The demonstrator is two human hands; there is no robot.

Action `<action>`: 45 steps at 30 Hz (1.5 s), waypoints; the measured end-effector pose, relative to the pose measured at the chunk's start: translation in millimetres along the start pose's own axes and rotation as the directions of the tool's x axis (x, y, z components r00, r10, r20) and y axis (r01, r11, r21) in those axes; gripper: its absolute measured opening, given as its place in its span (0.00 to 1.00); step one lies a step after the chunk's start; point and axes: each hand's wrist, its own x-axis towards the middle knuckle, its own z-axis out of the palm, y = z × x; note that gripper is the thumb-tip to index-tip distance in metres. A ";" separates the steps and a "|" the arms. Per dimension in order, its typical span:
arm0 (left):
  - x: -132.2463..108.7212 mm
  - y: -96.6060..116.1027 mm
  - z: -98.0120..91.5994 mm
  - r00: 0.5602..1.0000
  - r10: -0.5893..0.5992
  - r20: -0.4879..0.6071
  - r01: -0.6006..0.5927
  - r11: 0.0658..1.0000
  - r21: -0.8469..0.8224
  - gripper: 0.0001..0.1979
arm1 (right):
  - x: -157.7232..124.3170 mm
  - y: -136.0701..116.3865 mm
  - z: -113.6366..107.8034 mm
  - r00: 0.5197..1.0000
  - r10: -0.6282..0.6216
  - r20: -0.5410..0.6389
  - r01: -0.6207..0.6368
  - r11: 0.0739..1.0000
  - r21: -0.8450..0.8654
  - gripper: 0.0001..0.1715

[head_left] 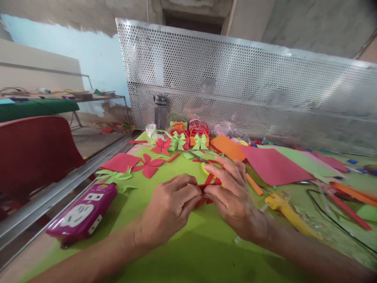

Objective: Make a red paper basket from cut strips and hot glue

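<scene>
Both hands meet over the middle of the green tabletop (165, 259), pinching a piece of red paper (209, 181) between them. My left hand (171, 204) is closed, its thumb and fingers pressed on the paper's left side. On the right side, my right hand (234, 192) pinches with thumb and forefinger while its other fingers stretch upward. Parts of the paper stick out above and below the fingertips; most of it is hidden. Just behind the hands lie scissors (198, 156) with yellow on the handle, partly covered by my right hand.
Small paper bags with bows (200, 140) stand at the back beside a grey bottle (160, 112). A purple power strip (84, 212) lies left, near a red paper flower (148, 166). Right are a yellow glue gun (290, 212) and coloured sheets (273, 165). A perforated metal panel (235, 74) closes the back.
</scene>
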 end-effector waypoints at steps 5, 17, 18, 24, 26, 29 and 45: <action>-2.3 1.1 0.4 1.000 0.000 0.001 0.000 1.000 0.010 0.06 | 0.7 -3.6 2.9 0.999 -0.049 -0.012 0.048 0.998 -0.044 0.18; 1.2 2.4 -0.2 1.000 -0.001 0.012 0.001 1.000 0.007 0.05 | 3.3 -4.0 1.4 0.996 -0.084 0.005 0.084 0.996 -0.018 0.19; 1.2 2.6 -0.3 1.000 -0.001 0.014 0.001 1.000 0.009 0.05 | 3.2 -4.2 1.3 0.997 -0.081 0.008 0.081 0.997 -0.013 0.20; 0.4 3.1 -0.5 0.999 -0.020 0.034 0.020 1.000 0.014 0.05 | 2.2 -4.0 -1.3 0.996 -0.053 0.073 0.051 0.998 0.021 0.19; -0.3 2.7 0.0 0.999 -0.024 0.042 0.023 1.000 0.008 0.06 | 2.6 -3.6 -2.2 0.995 -0.051 0.088 0.047 0.998 0.040 0.19; -0.8 2.3 0.6 0.999 -0.023 0.046 0.022 1.000 0.007 0.06 | 3.9 -2.8 -2.7 0.996 -0.032 0.079 0.025 0.996 0.085 0.18; 1.3 0.2 -1.3 0.997 -0.075 0.037 0.075 0.997 -0.004 0.05 | 7.7 1.4 -7.7 0.994 0.012 0.104 -0.022 0.995 0.095 0.14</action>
